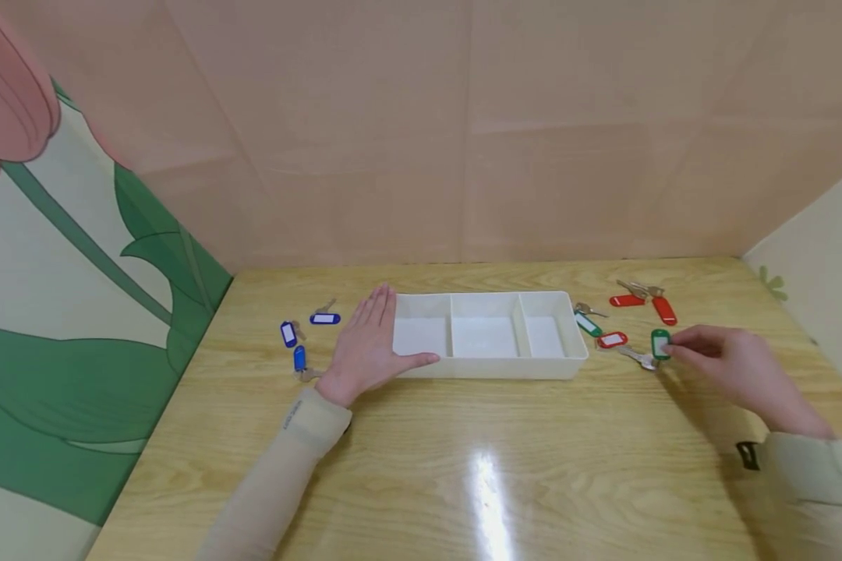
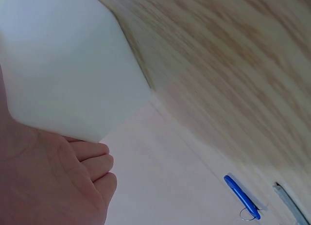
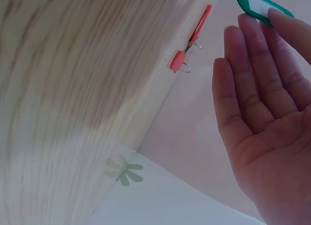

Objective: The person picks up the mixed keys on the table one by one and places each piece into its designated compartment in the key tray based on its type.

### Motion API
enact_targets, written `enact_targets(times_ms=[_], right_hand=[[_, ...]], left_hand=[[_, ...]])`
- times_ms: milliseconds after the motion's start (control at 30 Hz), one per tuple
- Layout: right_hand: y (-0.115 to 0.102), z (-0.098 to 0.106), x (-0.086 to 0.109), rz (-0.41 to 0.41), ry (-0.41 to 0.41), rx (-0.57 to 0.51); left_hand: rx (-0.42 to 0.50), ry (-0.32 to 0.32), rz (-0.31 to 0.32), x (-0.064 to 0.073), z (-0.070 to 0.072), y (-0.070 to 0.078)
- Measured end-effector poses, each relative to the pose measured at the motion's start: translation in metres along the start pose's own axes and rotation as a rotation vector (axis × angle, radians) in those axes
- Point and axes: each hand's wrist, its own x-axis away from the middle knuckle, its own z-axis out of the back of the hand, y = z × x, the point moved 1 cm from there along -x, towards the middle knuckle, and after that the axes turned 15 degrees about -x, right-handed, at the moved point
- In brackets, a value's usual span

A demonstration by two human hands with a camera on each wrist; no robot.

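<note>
A white box [image 1: 491,368] with three compartments lies on the table, its compartments showing no contents. My left hand [image 1: 367,343] rests against the box's left end, fingers straight along it and thumb over the front rim. In the left wrist view the palm [image 2: 53,176] presses against the white end wall. My right hand [image 1: 733,362] pinches a green key tag [image 1: 660,344] between thumb and fingertips, right of the box. The tag also shows at the top of the right wrist view, with its metal ring; a key [image 1: 645,360] hangs below it in the head view.
Blue-tagged keys [image 1: 289,334] lie left of the box. To its right are another green-tagged key [image 1: 588,323], a red-tagged one [image 1: 612,340], and two red tags with keys [image 1: 664,311] farther back. A pink wall [image 1: 463,195] stands behind the wooden table [image 1: 393,467].
</note>
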Motion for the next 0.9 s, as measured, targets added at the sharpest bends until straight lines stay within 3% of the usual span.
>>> enact_targets(times_ms=[900], right_hand=[[-0.021, 0.001, -0.003, -0.016, 0.113, -0.058]], left_hand=[[0.01, -0.014, -0.002, 0.001, 0.005, 0.0]])
